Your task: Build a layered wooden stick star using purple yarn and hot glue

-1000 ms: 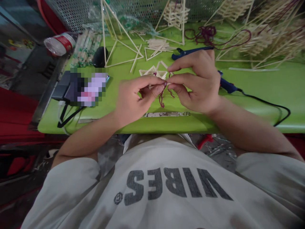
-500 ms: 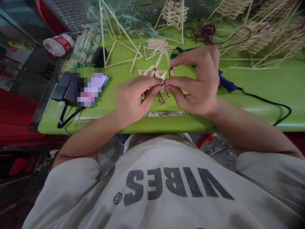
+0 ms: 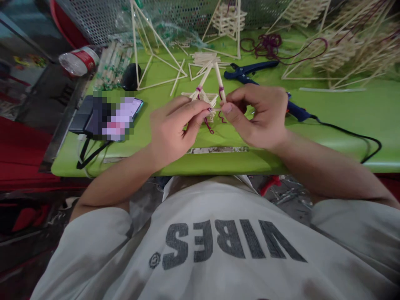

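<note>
A small A-shaped frame of pale wooden sticks (image 3: 206, 77) points away from me, with purple string wound round both legs. My left hand (image 3: 178, 125) is closed in a pinch on purple string (image 3: 207, 125) near the frame's left leg; loose ends dangle below the fingertips. Thumb and fingers of my right hand (image 3: 259, 116) are closed on the lower end of the right stick (image 3: 220, 81). A thin crosspiece spans between the two hands. Behind them lies a small woven stick piece (image 3: 215, 98), partly hidden by my left hand.
Blue pliers (image 3: 242, 74) and a blue corded tool (image 3: 298, 110) lie beyond my right hand. Larger stick frames (image 3: 162, 62) and a purple string tangle (image 3: 267, 45) are at the back. A phone (image 3: 125, 112), a black power bank (image 3: 81, 114) and a plastic bottle (image 3: 79, 60) sit left.
My right hand has moved from the left fingertips down and right onto the right stick, and its raised index finger has come down. The stick frame shows more, and the pliers are uncovered.
</note>
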